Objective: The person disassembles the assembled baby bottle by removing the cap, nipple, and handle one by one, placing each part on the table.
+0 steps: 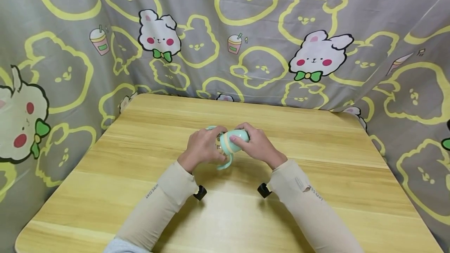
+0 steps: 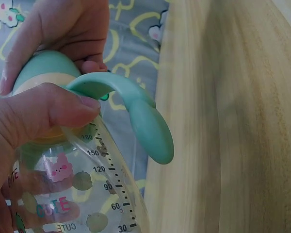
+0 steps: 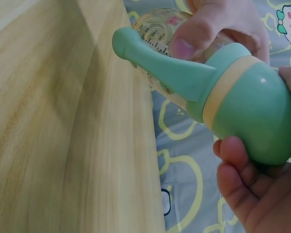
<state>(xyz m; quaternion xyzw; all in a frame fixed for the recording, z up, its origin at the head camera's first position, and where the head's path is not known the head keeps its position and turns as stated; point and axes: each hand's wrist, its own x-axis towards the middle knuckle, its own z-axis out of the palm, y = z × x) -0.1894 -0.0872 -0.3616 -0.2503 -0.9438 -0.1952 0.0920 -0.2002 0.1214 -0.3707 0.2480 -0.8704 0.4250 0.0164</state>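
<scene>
The head view looks forward and down from above both forearms, a little way back from the left hand [image 1: 202, 146] and right hand [image 1: 258, 145]. The 2 wrist views sit very close beside their own hands, facing each other; both share the baby bottle [image 2: 82, 189] and the table [image 3: 63, 136] edge.

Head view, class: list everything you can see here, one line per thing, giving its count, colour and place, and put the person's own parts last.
baby bottle: one, clear body with printed scale, mint-green cap and handles, cream ring; held over the middle of the table.
table: one, light wood; fills the lower part of the view.
curtain: one, grey with yellow outlines and white rabbits; hangs behind and to both sides of the table.
wrist cameras: two, black; under the forearms.
sleeves: two, beige; on both forearms.
left hand: one; grips the bottle's clear body.
right hand: one; fingers curled round the green cap.
</scene>
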